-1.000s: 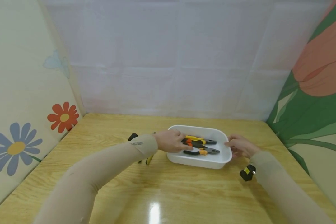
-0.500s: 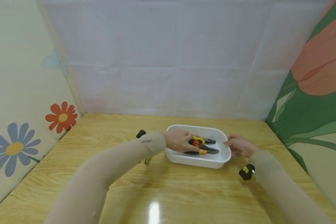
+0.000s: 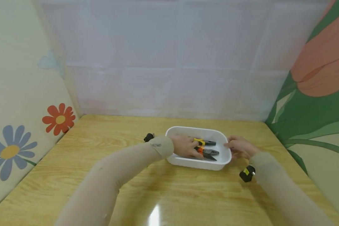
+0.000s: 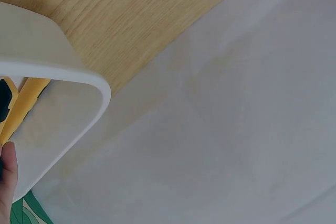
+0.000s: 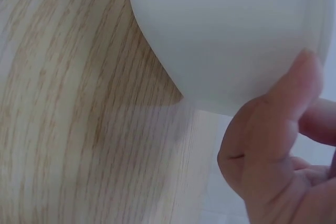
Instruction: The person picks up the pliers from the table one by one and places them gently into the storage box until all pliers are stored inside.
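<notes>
A white oval tray (image 3: 183,161) stands on the table with several pliers in it. My left hand (image 3: 184,147) reaches in over its left half and grips the handle end of long-nosed pliers (image 3: 209,157) with orange-red on the handles; most of its fingers are hidden. Just behind those lie combination pliers (image 3: 212,152) with grey jaws. Yellow-handled pliers (image 3: 199,142) lie farthest back, and their yellow handles (image 4: 26,103) show beside a fingertip in the left wrist view. At the tray's right end my right hand (image 3: 240,147) pinches the rim, thumb (image 5: 302,80) against the wall.
The wood-grain table (image 3: 158,194) runs back to a white cloth wall (image 3: 169,62). Flower-painted panels flank it left and right. A black wrist device (image 3: 149,137) shows behind the left sleeve, another black device (image 3: 247,173) below the right wrist.
My left hand has moved right and deeper into the tray. The long-nosed pliers have shifted to the front of the combination pliers. A yellow-green thing on the table has gone behind the left sleeve.
</notes>
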{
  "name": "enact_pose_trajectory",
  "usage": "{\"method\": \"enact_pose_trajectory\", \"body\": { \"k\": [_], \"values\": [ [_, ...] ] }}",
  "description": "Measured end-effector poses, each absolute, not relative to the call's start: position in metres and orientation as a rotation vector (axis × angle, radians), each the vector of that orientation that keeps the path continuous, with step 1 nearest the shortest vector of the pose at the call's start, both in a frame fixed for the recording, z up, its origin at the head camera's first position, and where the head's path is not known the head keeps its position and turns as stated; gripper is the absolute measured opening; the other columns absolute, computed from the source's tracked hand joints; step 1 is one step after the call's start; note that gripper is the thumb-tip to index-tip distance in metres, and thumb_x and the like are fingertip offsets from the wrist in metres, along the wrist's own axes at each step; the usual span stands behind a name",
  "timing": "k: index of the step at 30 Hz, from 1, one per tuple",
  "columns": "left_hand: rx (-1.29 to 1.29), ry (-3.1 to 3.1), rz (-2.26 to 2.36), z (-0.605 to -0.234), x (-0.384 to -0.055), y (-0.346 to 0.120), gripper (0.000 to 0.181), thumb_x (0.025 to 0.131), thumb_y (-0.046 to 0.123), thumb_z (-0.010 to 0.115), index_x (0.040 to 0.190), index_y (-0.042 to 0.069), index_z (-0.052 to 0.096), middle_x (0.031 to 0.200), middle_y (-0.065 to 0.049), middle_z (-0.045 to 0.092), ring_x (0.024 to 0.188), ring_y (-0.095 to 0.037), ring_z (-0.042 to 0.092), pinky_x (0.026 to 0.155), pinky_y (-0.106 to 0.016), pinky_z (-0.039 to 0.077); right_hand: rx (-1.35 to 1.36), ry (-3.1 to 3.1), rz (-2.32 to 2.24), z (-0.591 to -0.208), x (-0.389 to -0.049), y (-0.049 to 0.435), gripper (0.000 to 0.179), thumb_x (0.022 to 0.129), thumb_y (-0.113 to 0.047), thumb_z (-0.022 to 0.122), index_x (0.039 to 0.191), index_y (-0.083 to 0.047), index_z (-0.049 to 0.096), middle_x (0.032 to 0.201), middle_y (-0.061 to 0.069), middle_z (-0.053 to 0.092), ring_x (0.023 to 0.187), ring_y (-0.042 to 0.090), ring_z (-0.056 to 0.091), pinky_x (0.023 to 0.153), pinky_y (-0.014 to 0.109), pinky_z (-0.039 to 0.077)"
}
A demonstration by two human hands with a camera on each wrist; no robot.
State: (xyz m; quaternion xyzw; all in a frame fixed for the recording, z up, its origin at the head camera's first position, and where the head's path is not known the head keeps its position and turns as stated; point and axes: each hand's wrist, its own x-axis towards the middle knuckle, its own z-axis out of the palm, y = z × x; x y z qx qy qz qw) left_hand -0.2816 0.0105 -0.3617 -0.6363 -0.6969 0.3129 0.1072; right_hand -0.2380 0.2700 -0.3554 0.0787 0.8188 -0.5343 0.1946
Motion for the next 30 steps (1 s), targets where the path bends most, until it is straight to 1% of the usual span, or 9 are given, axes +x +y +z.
{"method": "enact_pose_trajectory", "body": {
  "k": [3,6,11,14,17,20,23,26,30],
  "values": [
    [-1.886,-2.102,0.931,-0.363,-0.281,0.011,0.042,0.107,0.04,0.03,0.148,0.047,0.032,0.127,-0.006,0.054,0.099,-0.02,0.057,0.078,-0.033,0.05,0.215,2.298,-1.492,-0.356,-0.238,0.269,0.012,0.097,-0.005,0.049,0.102,0.002,0.041,0.086,0.006,0.049,0.07,0.015,0.053,0.058,0.026,0.049],
    [-1.901,-2.178,0.951,-0.36,-0.278,0.013,0.046,0.107,0.035,0.031,0.151,0.046,0.026,0.135,-0.007,0.049,0.105,-0.019,0.056,0.077,-0.032,0.051,0.218,2.302,-1.488,-0.355,-0.238,0.269,0.012,0.097,-0.005,0.049,0.102,0.002,0.041,0.087,0.006,0.05,0.07,0.015,0.053,0.058,0.026,0.05],
    [-1.902,-2.33,1.043,-0.358,-0.275,0.014,0.054,0.108,0.02,0.029,0.154,0.045,0.014,0.153,-0.006,0.032,0.127,-0.02,0.046,0.087,-0.031,0.049,0.209,2.312,-1.483,-0.355,-0.238,0.269,0.013,0.097,-0.005,0.049,0.102,0.003,0.041,0.085,0.005,0.049,0.07,0.015,0.053,0.058,0.026,0.05],
    [-1.909,-2.348,1.022,-0.36,-0.277,0.013,0.052,0.108,0.023,0.031,0.155,0.042,0.017,0.157,-0.002,0.028,0.133,-0.019,0.042,0.09,-0.032,0.048,0.209,2.31,-1.483,-0.355,-0.238,0.269,0.012,0.097,-0.005,0.049,0.101,0.002,0.041,0.084,0.005,0.049,0.069,0.014,0.052,0.057,0.026,0.05],
    [-1.915,-2.316,0.934,-0.362,-0.281,0.009,0.049,0.107,0.033,0.035,0.154,0.036,0.024,0.153,-0.002,0.036,0.13,-0.018,0.045,0.09,-0.032,0.048,0.214,2.306,-1.481,-0.354,-0.237,0.27,0.012,0.097,-0.005,0.049,0.101,0.002,0.04,0.085,0.006,0.049,0.07,0.015,0.052,0.057,0.026,0.049],
    [-1.874,-2.31,0.852,-0.362,-0.283,0.004,0.05,0.105,0.04,0.039,0.153,0.032,0.031,0.146,-0.001,0.045,0.127,-0.016,0.048,0.096,-0.031,0.045,0.219,2.307,-1.475,-0.354,-0.237,0.271,0.012,0.098,-0.005,0.049,0.102,0.003,0.04,0.087,0.007,0.049,0.071,0.016,0.052,0.057,0.026,0.05],
    [-1.816,-2.33,0.78,-0.359,-0.281,-0.004,0.05,0.104,0.039,0.045,0.152,0.029,0.036,0.137,0.0,0.053,0.121,-0.015,0.051,0.097,-0.029,0.044,0.228,2.308,-1.475,-0.355,-0.238,0.272,0.013,0.097,-0.005,0.049,0.103,0.003,0.04,0.088,0.008,0.048,0.071,0.016,0.052,0.058,0.026,0.049],
    [-1.748,-2.333,0.695,-0.357,-0.277,-0.013,0.048,0.103,0.036,0.048,0.149,0.028,0.04,0.13,0.003,0.057,0.115,-0.014,0.054,0.094,-0.028,0.045,0.223,2.304,-1.482,-0.354,-0.239,0.272,0.013,0.097,-0.004,0.049,0.103,0.003,0.04,0.087,0.008,0.047,0.071,0.016,0.051,0.058,0.026,0.049],
    [-1.636,-2.345,0.562,-0.353,-0.267,-0.027,0.046,0.102,0.035,0.05,0.147,0.025,0.045,0.132,0.001,0.056,0.115,-0.015,0.054,0.095,-0.031,0.045,0.211,2.288,-1.504,-0.355,-0.238,0.271,0.011,0.097,-0.004,0.048,0.101,0.003,0.04,0.085,0.006,0.047,0.07,0.015,0.051,0.057,0.026,0.048]
  ]
}}
